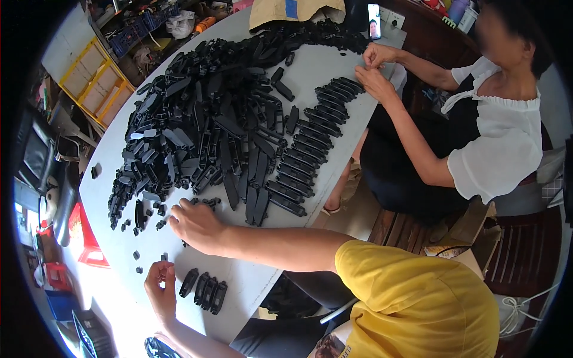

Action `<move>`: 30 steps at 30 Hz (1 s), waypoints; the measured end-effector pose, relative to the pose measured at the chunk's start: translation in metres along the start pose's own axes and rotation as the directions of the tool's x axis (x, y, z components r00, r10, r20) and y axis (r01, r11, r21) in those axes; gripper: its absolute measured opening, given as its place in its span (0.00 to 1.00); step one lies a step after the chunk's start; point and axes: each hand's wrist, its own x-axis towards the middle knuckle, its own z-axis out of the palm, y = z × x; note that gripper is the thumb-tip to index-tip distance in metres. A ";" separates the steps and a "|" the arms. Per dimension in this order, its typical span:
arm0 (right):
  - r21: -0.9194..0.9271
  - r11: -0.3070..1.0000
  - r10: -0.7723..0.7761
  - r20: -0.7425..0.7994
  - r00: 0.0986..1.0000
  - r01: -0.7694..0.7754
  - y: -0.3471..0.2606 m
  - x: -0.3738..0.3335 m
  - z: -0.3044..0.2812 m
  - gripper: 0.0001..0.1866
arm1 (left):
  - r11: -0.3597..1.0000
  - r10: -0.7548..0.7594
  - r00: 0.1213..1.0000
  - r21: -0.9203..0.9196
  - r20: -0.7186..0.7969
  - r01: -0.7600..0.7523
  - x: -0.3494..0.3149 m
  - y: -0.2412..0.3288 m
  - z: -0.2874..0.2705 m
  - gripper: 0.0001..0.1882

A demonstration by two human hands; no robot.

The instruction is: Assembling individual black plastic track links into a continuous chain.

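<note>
A pale table (248,287) bears a heap of black parts (209,122), a long row (295,175), a short row (210,293) and loose bits (136,255).

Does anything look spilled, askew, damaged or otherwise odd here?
One small black piece lies alone near the left edge of the white table, apart from the heap of black plastic parts, so it looks stray. Nothing else stands out; fine damage cannot be judged.

The heap of parts (203,128) looks black, with dark grey bits, and the bench (107,191) is whitish grey. I see a plain yellow shirt (424,292), a white top (498,158), and a brown paper bag (268,13) with a blue patch (291,8).
</note>
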 end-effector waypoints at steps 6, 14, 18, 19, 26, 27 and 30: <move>-0.018 1.000 -0.026 -0.082 0.996 0.025 -0.001 0.000 -0.001 0.12 | 1.000 -0.012 1.000 -0.009 -0.019 0.011 0.000 0.002 0.002 0.05; 0.612 0.778 0.033 -0.266 0.963 0.143 -0.015 -0.003 -0.015 0.16 | 0.996 0.077 0.987 -0.035 -0.140 -0.082 0.004 0.001 0.007 0.16; 0.787 0.587 0.011 -0.242 0.970 0.190 -0.019 -0.002 -0.007 0.12 | 0.976 0.179 0.964 -0.085 -0.198 -0.199 0.008 -0.009 0.018 0.19; 0.789 0.584 0.011 -0.241 0.970 0.189 -0.020 -0.002 -0.007 0.12 | 0.977 0.177 0.964 -0.083 -0.197 -0.196 0.007 -0.009 0.019 0.19; 0.862 0.492 0.027 -0.157 0.987 0.124 -0.025 -0.004 -0.005 0.11 | 0.967 0.086 0.980 -0.223 -0.178 -0.126 0.006 -0.012 0.018 0.16; 0.838 0.523 0.026 -0.199 0.980 0.156 -0.024 -0.004 -0.003 0.10 | 0.966 0.083 0.987 -0.231 -0.139 -0.113 0.007 -0.017 0.015 0.15; 0.806 0.573 0.049 -0.214 0.976 0.148 -0.024 -0.004 -0.009 0.10 | 0.978 0.070 0.983 -0.184 -0.171 -0.101 0.006 -0.019 0.014 0.13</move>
